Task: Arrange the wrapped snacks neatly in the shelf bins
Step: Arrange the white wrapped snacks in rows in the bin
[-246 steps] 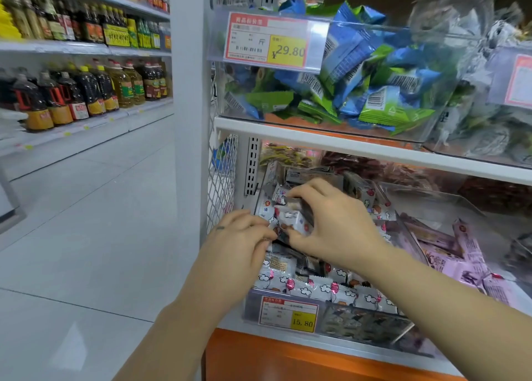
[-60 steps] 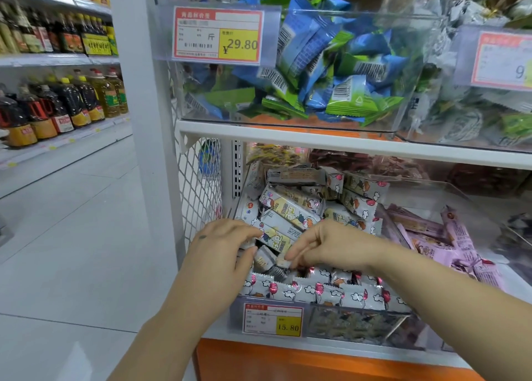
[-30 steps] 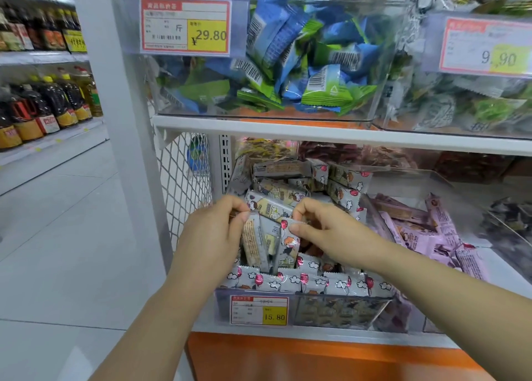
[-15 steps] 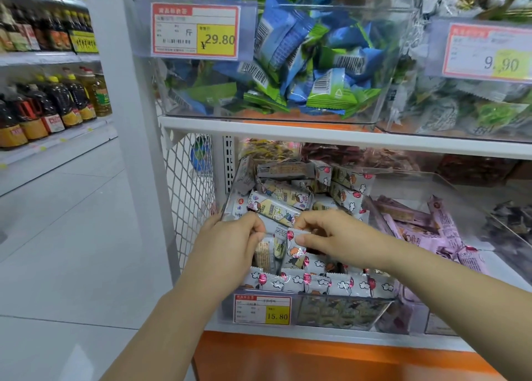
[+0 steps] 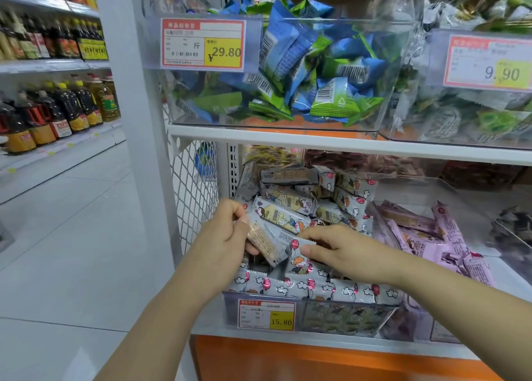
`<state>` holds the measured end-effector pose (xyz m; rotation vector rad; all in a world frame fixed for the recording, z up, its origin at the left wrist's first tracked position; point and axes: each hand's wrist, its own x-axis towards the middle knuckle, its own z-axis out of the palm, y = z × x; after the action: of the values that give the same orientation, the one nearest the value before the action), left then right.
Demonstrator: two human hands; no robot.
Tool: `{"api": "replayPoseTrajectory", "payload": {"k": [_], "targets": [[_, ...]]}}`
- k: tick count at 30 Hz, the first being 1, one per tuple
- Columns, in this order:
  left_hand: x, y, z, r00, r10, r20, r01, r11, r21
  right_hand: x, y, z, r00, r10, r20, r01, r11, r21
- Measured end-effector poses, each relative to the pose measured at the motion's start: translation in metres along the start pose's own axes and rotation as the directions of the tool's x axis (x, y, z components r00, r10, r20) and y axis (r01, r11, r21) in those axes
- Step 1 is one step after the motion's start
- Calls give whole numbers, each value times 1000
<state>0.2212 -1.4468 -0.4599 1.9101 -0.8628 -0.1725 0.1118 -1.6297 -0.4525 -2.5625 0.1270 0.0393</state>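
Note:
A clear plastic bin (image 5: 339,317) on the lower shelf holds several grey wrapped snack bars (image 5: 285,212) printed with cartoon figures and pink balloons. A neat row of bars (image 5: 316,287) stands upright along the bin's front wall. My left hand (image 5: 227,236) grips a tilted bar (image 5: 266,244) at the bin's left side. My right hand (image 5: 342,251) pinches the top edge of another bar (image 5: 299,261) just right of it. The two hands are close together above the front row.
A bin of purple wrapped snacks (image 5: 426,236) sits to the right. Above the white shelf board (image 5: 316,142) stands a bin of blue and green packets (image 5: 311,72). A wire mesh panel (image 5: 193,185) closes the left side. Bottles (image 5: 57,110) line shelves across the aisle.
Both hands lifted their bars a little and shifted within the bin's front left. The left bar now tilts outward. The view moved slightly closer.

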Motion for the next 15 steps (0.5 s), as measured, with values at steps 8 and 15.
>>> {"api": "replayPoseTrajectory", "payload": {"k": [8,15], "targets": [[0,2,1,1000,22,-16,-21,997,70,-1,0,2,999,15,-50,-15,1000,-2],[-1,3,-4,1000,-22,20,22,1000,-18,1,5,12,982,4,-191,-18,997,-69]]}}
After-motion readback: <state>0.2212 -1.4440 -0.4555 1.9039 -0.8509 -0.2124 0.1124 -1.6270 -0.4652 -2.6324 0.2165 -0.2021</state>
